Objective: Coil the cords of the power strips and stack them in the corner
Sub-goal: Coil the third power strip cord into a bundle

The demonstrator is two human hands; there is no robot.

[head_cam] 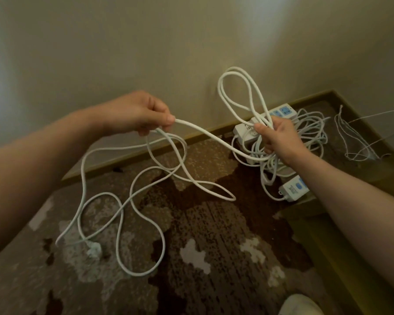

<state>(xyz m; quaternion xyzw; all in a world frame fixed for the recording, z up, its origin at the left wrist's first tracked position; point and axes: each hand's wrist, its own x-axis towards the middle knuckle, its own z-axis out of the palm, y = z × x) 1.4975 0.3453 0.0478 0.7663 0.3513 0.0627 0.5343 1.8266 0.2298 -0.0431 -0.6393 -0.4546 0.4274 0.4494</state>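
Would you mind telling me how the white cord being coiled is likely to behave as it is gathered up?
The white cord looks floppy: it sags between the left hand and right hand and sprawls in loose curves on the carpet. Yet the loops above the right hand stand up, so it probably has some spring. Its crossed strands may snag.

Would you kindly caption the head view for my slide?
Right hand holds cord loops; left hand pinches the trailing cord.

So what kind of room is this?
Probably a carpeted room indoors, maybe a hotel or office. There's a patterned carpet, a plain wall with a baseboard, and power strips piled in the corner.
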